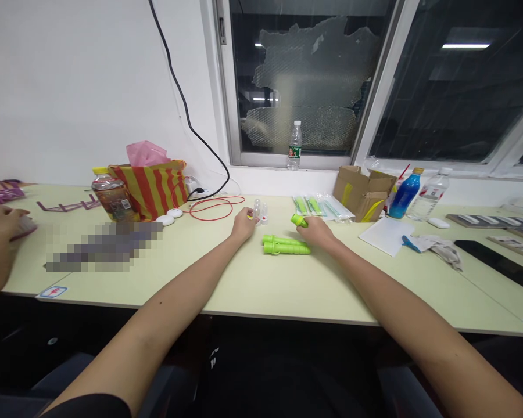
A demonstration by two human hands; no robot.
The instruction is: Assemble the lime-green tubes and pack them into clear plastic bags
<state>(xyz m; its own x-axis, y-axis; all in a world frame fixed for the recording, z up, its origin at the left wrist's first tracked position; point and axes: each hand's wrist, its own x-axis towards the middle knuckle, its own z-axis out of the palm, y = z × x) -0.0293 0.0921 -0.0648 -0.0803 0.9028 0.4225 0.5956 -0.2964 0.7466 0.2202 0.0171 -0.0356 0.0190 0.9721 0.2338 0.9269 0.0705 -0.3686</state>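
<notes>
My right hand (318,233) is closed around a bright green plastic tube (298,220), whose wider end sticks out to the left past the fingers. Just below it, two more green tubes (283,248) lie side by side on the pale table, wide ends to the left. My left hand (243,225) has its fingers closed at a small clear plastic piece (257,208) with a rounded top. Right beside that stands another clear piece (264,215) with a red spot near its base. The fingers partly hide the clear piece in my left hand.
Packaged green parts (314,206) lie behind, beside a cardboard box (361,194). Bottles, including a blue bottle (405,194), stand to the right. A striped bag (154,191) and red cable (209,208) are at left. Another person's hand (0,232) reaches in at far left.
</notes>
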